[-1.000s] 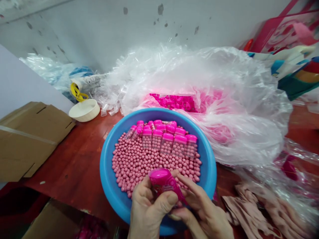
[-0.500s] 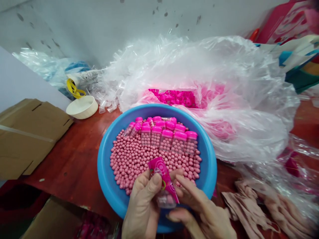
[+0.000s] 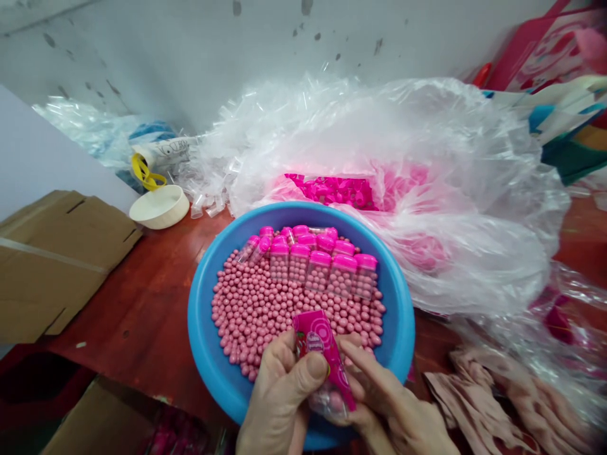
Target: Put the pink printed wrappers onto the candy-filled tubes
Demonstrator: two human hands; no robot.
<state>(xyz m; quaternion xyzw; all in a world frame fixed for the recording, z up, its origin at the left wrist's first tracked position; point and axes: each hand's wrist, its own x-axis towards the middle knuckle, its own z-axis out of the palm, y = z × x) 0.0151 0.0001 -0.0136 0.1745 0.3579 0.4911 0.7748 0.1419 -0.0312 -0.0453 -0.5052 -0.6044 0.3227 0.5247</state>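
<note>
A blue basin [image 3: 199,316] holds many small pink balls [image 3: 246,309]. Several clear containers with bright pink lids [image 3: 320,258], filled with balls, lie in its far part. Over the basin's near side, my left hand [image 3: 279,392] pinches a pink printed sleeve [image 3: 327,354], thumb on its front. A clear container [image 3: 329,401] with pink balls sticks out of the sleeve's lower end. My right hand [image 3: 393,398] is closed around the right side of that sleeve and container, its fingertips partly hidden behind them.
Behind the basin, a large translucent bag [image 3: 474,189] holds pink lids [image 3: 339,191]. A white bowl [image 3: 160,207], yellow tape [image 3: 146,172] and cardboard [image 3: 61,253] are at the left. Beige cloth [image 3: 478,398] lies at the right. Clear tubes [image 3: 208,199] lie near the bowl.
The sleeve and container have moved slightly down and right with both hands. My right hand's fingers, spread apart before, have come together against them. The whole view has shifted slightly.
</note>
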